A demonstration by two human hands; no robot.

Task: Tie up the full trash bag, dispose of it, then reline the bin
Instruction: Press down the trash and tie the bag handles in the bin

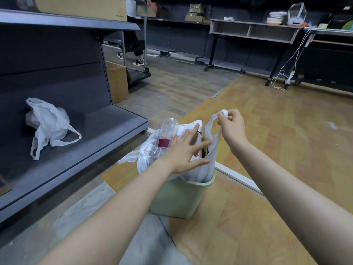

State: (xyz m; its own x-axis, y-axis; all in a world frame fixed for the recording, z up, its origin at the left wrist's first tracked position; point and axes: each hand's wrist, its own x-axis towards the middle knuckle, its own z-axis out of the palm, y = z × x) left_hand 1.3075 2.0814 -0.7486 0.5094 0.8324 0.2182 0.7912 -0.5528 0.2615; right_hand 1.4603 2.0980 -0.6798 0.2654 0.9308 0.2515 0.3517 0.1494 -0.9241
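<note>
A pale green bin (179,199) stands on the floor, lined with a full white trash bag (208,165). A clear plastic bottle with a red label (166,134), cardboard and a small knotted bag stick out of the top. My right hand (232,127) pinches the bag's right handle and holds it stretched upward. My left hand (185,152) lies flat on the trash with fingers spread, holding nothing. A loose white plastic bag (47,127) lies on the low grey shelf at the left.
A grey shelving unit (80,146) runs along the left, close to the bin. A cardboard box (117,83) and a trolley stand behind it, with a person's legs (137,48) beyond. Desks and white cables line the far right wall.
</note>
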